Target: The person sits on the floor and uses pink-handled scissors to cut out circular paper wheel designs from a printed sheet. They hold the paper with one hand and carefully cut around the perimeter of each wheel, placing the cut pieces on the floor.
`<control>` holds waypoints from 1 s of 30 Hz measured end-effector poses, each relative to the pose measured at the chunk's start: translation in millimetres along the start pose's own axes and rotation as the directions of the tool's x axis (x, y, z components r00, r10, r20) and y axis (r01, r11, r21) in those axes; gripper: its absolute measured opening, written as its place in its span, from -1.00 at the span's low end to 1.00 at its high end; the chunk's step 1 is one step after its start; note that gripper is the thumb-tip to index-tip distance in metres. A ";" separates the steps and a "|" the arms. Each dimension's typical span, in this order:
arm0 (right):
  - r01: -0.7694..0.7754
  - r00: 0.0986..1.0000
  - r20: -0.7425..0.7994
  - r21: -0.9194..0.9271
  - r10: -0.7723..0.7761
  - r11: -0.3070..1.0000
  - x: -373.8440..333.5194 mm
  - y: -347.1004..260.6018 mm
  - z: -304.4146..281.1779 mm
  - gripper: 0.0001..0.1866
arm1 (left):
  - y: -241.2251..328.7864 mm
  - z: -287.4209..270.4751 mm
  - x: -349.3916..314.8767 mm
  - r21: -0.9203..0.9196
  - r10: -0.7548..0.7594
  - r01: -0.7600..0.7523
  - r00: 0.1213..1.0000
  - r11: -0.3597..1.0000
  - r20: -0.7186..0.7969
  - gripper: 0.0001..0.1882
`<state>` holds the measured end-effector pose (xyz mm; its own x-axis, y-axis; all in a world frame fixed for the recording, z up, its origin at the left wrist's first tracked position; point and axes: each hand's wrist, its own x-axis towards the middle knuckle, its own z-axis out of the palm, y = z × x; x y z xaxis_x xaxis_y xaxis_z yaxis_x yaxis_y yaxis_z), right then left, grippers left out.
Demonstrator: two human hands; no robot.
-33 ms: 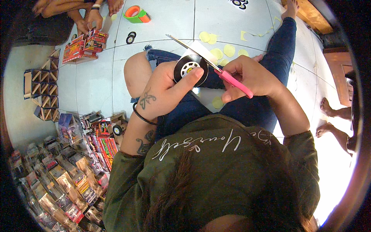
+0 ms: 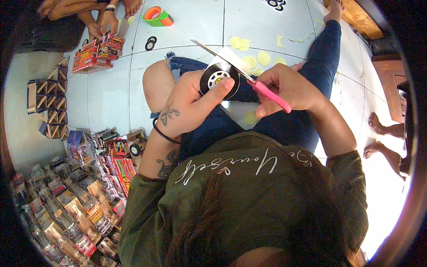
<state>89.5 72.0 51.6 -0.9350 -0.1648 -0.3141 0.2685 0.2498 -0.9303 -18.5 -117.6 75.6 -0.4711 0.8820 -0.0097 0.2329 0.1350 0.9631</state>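
Over my lap, my left hand [image 2: 189, 102] grips a printed wheel picture [image 2: 205, 81], black with a white rim and a yellow centre. Its thumb presses on the face of the picture. White paper [image 2: 227, 54] sticks out beyond the wheel's far edge. My right hand [image 2: 291, 86] is closed round the pink handles of a pair of scissors [image 2: 270, 95]. The metal blades point to the far left and cross the paper beside the black edge; whether they are parted is hard to make out. Pale yellow paper discs [image 2: 263, 58] lie on the floor beyond my hands.
A green and orange tape dispenser [image 2: 156, 18] and cut-out wheels [image 2: 151, 43] lie on the tiles. At far left, another person's hand [image 2: 108, 22] touches a red printed box model [image 2: 86, 58]. Wooden frames [image 2: 46, 100] and many wrapped models [image 2: 71, 209] stand left. Someone's feet [image 2: 376, 149] are at right.
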 end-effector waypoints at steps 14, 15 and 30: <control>-0.021 1.000 0.013 -0.061 0.022 0.998 0.6 -0.9 -6.0 -0.51 | -2.6 -9.7 2.0 -0.079 -0.061 0.076 0.984 0.994 0.167 -0.73; -0.011 1.000 0.016 -0.053 0.012 0.999 1.0 -0.8 -5.7 -0.51 | -2.8 -9.9 2.1 -0.068 -0.071 0.085 0.982 0.994 0.177 -0.73; 0.029 0.982 -0.184 -0.038 -0.036 0.999 9.8 15.7 14.0 -0.48 | -23.5 13.9 8.2 -0.412 -0.124 -0.005 0.950 0.911 -0.286 -0.72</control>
<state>87.8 61.0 31.2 -0.9707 0.0044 -0.2404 0.2319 0.2808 -0.9313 -16.0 -107.3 49.2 -0.7199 0.6921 -0.0521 -0.1359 -0.0670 0.9884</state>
